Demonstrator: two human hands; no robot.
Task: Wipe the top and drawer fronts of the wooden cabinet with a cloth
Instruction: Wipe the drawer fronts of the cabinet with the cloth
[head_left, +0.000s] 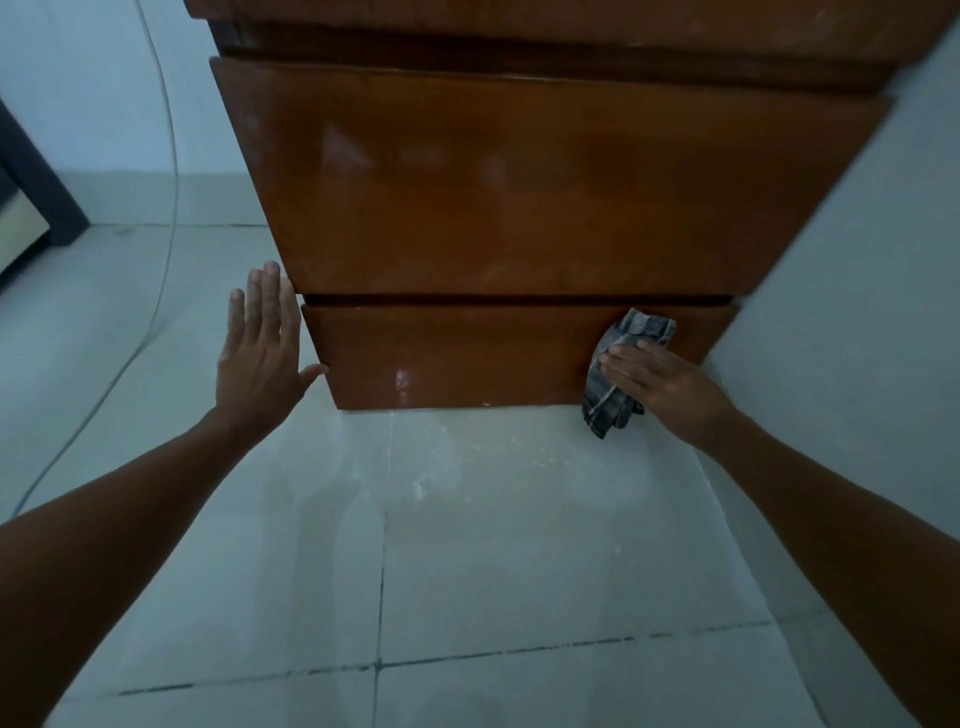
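Note:
The wooden cabinet (519, 197) rises in front of me, glossy brown, with stacked drawer fronts. Its lowest drawer front (457, 353) sits just above the floor. My right hand (660, 384) presses a grey checked cloth (623, 364) flat against the right end of that lowest front; part of the cloth hangs below the drawer edge. My left hand (262, 348) is flat with fingers spread, resting against the cabinet's left side at the lower drawers. The cabinet top is out of view.
Pale floor tiles (467, 571) with dark grout lines spread below me. A light wall (857, 312) stands tight against the cabinet's right side. A thin cable (171, 156) hangs down at the left, and a dark piece of furniture (31, 182) stands at the far left.

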